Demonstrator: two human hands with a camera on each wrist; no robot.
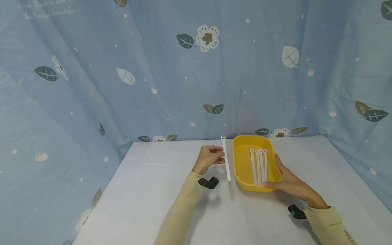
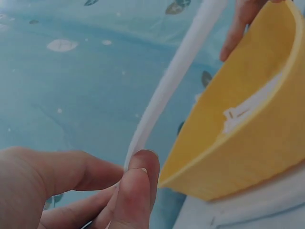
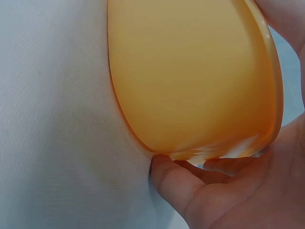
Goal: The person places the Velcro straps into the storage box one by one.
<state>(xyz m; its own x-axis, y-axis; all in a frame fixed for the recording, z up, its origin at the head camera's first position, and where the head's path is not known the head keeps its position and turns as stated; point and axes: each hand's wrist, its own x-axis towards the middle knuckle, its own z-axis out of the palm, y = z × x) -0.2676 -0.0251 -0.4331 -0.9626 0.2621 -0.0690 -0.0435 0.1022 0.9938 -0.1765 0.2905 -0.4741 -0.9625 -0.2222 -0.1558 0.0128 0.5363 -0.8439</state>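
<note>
My left hand [image 1: 209, 158] pinches a white hook-and-loop cable strap [image 1: 226, 160] between thumb and fingers, just left of a yellow plastic tray [image 1: 240, 177]. The strap stands up past the fingertips in the left wrist view, its slotted head at the far end in the head view. Several similar white straps [image 1: 259, 166] lie side by side inside the tray, heads away from me. My right hand [image 1: 289, 182] grips the tray at its near right corner, thumb at the front and fingers along the right side. The right wrist view shows that hand against the tray's outer wall [image 3: 190, 76].
Below the held strap, another pale strip [image 1: 231, 190] lies on the white tabletop [image 1: 147, 190], close to the tray's left side. A blue curtain [image 1: 171, 75] with leaves and flowers hangs behind the table and along its sides.
</note>
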